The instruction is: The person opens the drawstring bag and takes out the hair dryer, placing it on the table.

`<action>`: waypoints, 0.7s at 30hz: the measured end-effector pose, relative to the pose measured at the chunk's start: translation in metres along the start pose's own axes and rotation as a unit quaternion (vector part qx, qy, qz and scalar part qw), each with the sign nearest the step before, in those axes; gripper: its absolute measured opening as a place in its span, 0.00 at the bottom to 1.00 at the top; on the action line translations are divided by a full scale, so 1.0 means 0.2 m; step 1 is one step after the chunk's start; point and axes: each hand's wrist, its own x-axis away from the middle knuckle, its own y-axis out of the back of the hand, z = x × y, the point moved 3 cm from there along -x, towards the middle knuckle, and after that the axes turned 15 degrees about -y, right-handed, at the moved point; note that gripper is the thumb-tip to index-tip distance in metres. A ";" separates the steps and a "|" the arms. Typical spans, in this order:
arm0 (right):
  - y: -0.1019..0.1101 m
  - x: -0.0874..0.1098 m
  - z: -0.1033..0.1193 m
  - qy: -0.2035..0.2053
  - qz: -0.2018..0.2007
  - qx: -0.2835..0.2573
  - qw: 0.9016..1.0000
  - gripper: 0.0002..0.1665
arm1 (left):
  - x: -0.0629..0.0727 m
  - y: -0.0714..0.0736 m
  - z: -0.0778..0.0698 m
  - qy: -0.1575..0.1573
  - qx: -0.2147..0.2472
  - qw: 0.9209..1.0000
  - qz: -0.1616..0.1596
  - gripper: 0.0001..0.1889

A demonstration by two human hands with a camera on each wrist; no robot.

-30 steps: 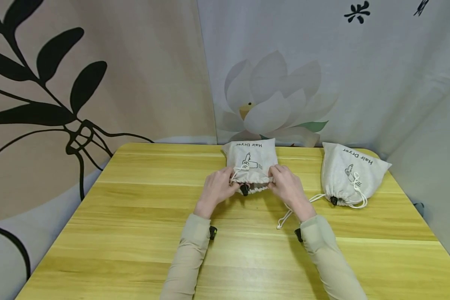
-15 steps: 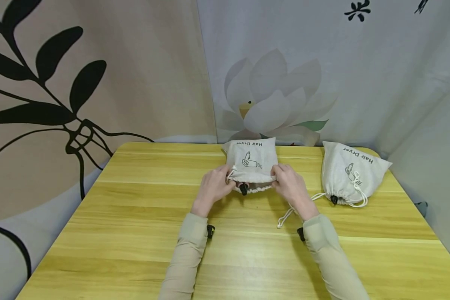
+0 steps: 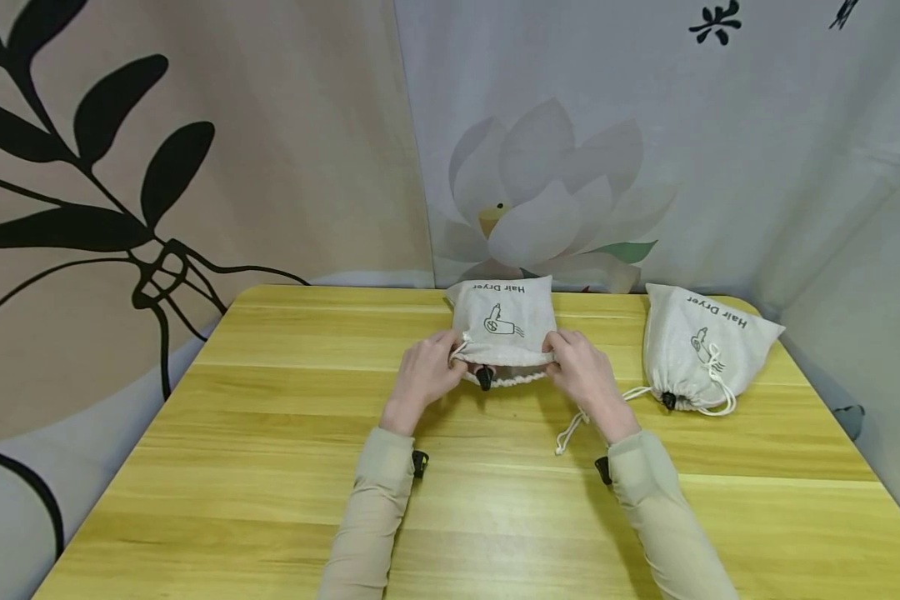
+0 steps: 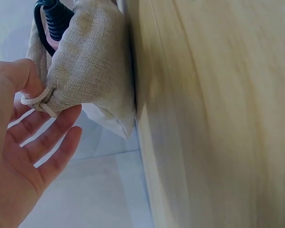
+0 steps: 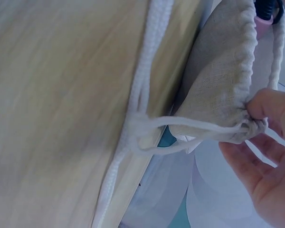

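Left hand (image 3: 423, 373) and right hand (image 3: 583, 373) have spread wider, pinching both mouth ends of the bag (image 3: 504, 343); a slip could close it.

The off-white woven-cloth drawstring bag (image 3: 504, 329) and the second off-white cloth bag (image 3: 678, 350) each bear black lettering and a black line-drawn hair dryer. The braided cord (image 5: 137, 124) is white. Streaky yellow grain patterns the wooden tabletop (image 3: 270, 425); black leaves mark the beige-and-white cloth backdrop (image 3: 307, 150).

Bright and even in head view, with pale glare on wooden tabletop (image 3: 495, 487), soft shadows beside beige sleeves (image 3: 378, 508). Dimmer, cooler in right wrist view; blurred along near white drawstring (image 5: 153, 52).
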 end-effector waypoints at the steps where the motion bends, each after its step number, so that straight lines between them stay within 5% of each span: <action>1: 0.00 0.00 0.00 -0.001 0.000 0.000 1.000 0.12 | 0.00 0.00 0.00 0.000 -0.002 1.000 -0.001 0.06; 21: 0.02 0.00 -0.03 0.002 -0.010 -0.005 1.000 0.12 | 0.00 0.01 0.01 0.007 -0.008 1.000 -0.016 0.06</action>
